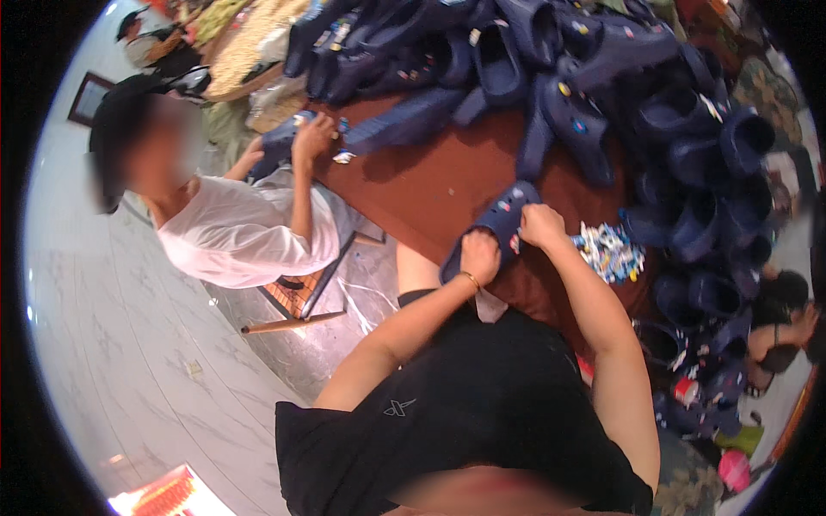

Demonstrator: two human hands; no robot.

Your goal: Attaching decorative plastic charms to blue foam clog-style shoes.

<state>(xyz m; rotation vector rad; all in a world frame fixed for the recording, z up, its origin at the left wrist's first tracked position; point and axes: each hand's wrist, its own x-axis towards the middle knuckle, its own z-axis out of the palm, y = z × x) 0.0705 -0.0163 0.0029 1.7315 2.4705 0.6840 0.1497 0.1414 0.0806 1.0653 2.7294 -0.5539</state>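
Note:
A navy blue clog (495, 220) with round holes lies tilted at the near edge of the brown tabletop (422, 193), its toe pointing away from me. Small light-coloured charms sit on its upper. My left hand (479, 258) is closed on the clog at its foot opening, with the fingers partly inside. Against the right side of the toe, my right hand (542, 225) has its fingers pinched together; whatever is between them is hidden. Just right of that hand lies a pile of small white, blue and yellow charms (609, 252).
Many navy clogs (594, 60) are heaped along the far side, and more clogs (688, 215) line the right. At the left a seated co-worker in a white shirt (249, 228) handles another clog (275, 148). A wooden-slatted stool (297, 297) stands beneath them.

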